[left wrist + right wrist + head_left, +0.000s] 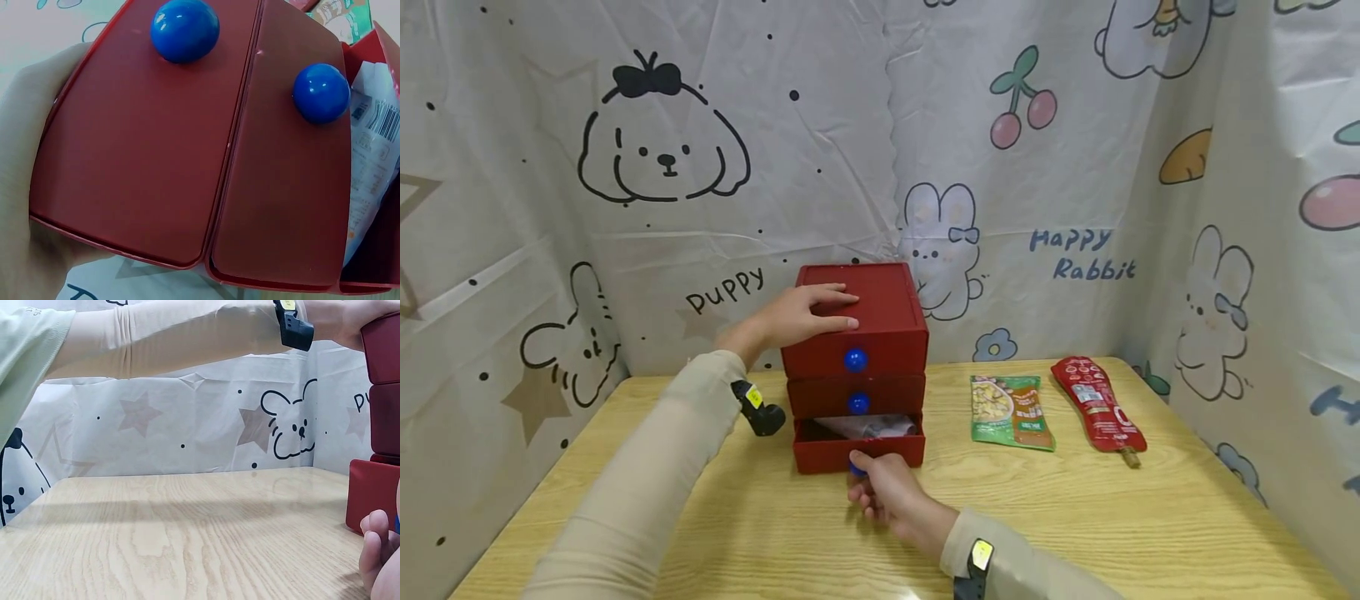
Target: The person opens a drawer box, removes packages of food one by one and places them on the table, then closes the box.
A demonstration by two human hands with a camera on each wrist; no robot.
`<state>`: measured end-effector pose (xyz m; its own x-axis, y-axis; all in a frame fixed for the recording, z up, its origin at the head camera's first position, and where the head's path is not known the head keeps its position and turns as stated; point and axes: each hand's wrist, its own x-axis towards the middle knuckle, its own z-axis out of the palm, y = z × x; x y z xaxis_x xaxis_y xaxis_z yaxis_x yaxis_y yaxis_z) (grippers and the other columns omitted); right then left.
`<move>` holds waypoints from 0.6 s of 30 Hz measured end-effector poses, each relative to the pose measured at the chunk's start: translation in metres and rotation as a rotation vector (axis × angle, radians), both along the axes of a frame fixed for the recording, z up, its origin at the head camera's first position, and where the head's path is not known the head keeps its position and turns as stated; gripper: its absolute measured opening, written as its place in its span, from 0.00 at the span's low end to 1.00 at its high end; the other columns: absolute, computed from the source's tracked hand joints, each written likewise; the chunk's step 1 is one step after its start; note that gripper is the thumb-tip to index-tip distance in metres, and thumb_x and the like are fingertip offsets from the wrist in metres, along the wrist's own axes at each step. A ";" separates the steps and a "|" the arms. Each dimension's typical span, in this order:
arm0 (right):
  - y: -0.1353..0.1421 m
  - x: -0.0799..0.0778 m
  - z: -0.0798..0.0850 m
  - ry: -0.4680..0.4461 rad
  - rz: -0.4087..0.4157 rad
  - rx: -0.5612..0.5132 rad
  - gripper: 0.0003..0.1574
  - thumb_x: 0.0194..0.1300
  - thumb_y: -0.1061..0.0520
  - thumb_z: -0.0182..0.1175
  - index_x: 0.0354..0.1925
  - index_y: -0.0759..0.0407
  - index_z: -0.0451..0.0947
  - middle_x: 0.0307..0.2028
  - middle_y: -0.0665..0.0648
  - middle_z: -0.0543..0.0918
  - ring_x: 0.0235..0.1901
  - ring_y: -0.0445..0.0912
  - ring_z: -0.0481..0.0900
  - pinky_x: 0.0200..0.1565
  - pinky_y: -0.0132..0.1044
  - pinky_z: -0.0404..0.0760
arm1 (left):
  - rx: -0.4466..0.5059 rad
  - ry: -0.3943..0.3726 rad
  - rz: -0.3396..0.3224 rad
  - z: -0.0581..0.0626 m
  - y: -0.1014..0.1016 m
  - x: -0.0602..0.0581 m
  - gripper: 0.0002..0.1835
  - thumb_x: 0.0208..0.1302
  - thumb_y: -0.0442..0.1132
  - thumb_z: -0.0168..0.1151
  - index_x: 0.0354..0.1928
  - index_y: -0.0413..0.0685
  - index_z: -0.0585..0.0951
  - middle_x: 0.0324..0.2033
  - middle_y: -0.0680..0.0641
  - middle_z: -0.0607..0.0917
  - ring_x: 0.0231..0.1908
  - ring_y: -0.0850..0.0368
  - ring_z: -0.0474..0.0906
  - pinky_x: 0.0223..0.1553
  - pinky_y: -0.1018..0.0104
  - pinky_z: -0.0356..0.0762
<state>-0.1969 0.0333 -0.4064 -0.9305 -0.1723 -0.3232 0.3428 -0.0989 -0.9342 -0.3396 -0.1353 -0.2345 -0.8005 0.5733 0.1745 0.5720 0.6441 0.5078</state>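
A red three-drawer box point(880, 300) with blue round knobs stands on the table, its bottom drawer point(820, 457) pulled partway out. My left hand point(797, 315) rests on top of the box with its fingers spread over the lid. My right hand point(895, 493) pinches the blue knob of the bottom drawer between thumb and fingers. Inside that drawer lies a whitish plastic packet point(370, 150) with a barcode. The upper knob point(185, 30) and the middle knob point(321, 93) sit on closed drawers.
To the right of the box, a green and brown food packet point(1012, 412) lies flat on the wooden table point(760, 533). Beyond it is a red pouch point(1097, 404) with a capped spout. Printed cloth point(835, 150) hangs behind and at both sides.
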 end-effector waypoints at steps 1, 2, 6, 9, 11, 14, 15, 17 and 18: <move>0.000 0.001 0.000 -0.001 -0.001 0.001 0.25 0.66 0.43 0.53 0.34 0.66 0.75 0.15 0.52 0.76 0.11 0.36 0.65 0.13 0.26 0.66 | -0.010 0.006 0.002 0.000 0.001 0.000 0.34 0.54 0.66 0.58 0.62 0.62 0.73 0.67 0.53 0.62 0.65 0.52 0.55 0.60 0.47 0.57; 0.000 0.001 0.000 0.001 -0.003 0.003 0.25 0.66 0.43 0.53 0.34 0.66 0.75 0.15 0.52 0.76 0.10 0.36 0.65 0.13 0.26 0.66 | -0.020 0.012 0.003 0.000 0.001 0.000 0.34 0.54 0.67 0.57 0.62 0.62 0.72 0.67 0.53 0.62 0.65 0.52 0.54 0.60 0.47 0.57; 0.000 0.003 0.000 0.006 -0.012 0.000 0.24 0.66 0.43 0.54 0.33 0.65 0.74 0.15 0.52 0.76 0.10 0.36 0.66 0.13 0.26 0.66 | -0.058 0.036 0.004 0.000 0.003 0.000 0.35 0.55 0.68 0.55 0.63 0.63 0.71 0.67 0.53 0.61 0.66 0.51 0.54 0.60 0.46 0.56; 0.000 0.003 -0.001 0.008 -0.016 0.001 0.24 0.65 0.43 0.54 0.32 0.65 0.74 0.15 0.53 0.76 0.11 0.35 0.66 0.13 0.26 0.66 | -0.082 0.059 0.008 0.001 0.003 0.000 0.35 0.56 0.68 0.54 0.64 0.64 0.71 0.67 0.53 0.61 0.66 0.51 0.54 0.60 0.45 0.56; 0.000 0.003 -0.001 0.008 -0.014 0.006 0.24 0.65 0.43 0.54 0.32 0.65 0.75 0.15 0.52 0.76 0.11 0.35 0.65 0.14 0.26 0.66 | -0.101 0.072 0.007 0.001 0.002 0.000 0.35 0.56 0.68 0.53 0.64 0.64 0.70 0.67 0.52 0.61 0.66 0.50 0.54 0.60 0.44 0.55; 0.000 0.003 -0.001 0.006 -0.019 0.009 0.25 0.66 0.43 0.54 0.33 0.66 0.75 0.15 0.52 0.76 0.11 0.36 0.65 0.14 0.26 0.66 | -0.128 0.087 0.010 0.001 0.003 0.000 0.35 0.56 0.69 0.52 0.64 0.65 0.70 0.67 0.51 0.61 0.66 0.49 0.54 0.60 0.43 0.55; 0.000 0.003 -0.001 0.005 -0.019 0.011 0.25 0.66 0.43 0.54 0.33 0.66 0.75 0.15 0.52 0.76 0.11 0.36 0.65 0.14 0.26 0.66 | -0.141 0.092 0.009 0.001 0.003 0.001 0.36 0.56 0.69 0.51 0.65 0.65 0.69 0.67 0.51 0.60 0.66 0.48 0.54 0.60 0.42 0.55; 0.000 0.003 -0.001 0.006 -0.019 0.009 0.25 0.66 0.42 0.54 0.33 0.65 0.75 0.15 0.52 0.76 0.11 0.36 0.65 0.14 0.26 0.67 | -0.170 0.106 0.016 0.002 0.003 0.001 0.36 0.56 0.70 0.50 0.65 0.65 0.68 0.68 0.50 0.60 0.66 0.47 0.54 0.60 0.41 0.54; 0.000 0.003 -0.001 0.008 -0.017 0.007 0.25 0.66 0.42 0.53 0.33 0.65 0.75 0.15 0.52 0.76 0.11 0.36 0.65 0.14 0.26 0.67 | -0.181 0.111 0.022 0.002 0.003 0.002 0.36 0.56 0.71 0.50 0.65 0.66 0.68 0.68 0.50 0.60 0.66 0.47 0.53 0.59 0.41 0.54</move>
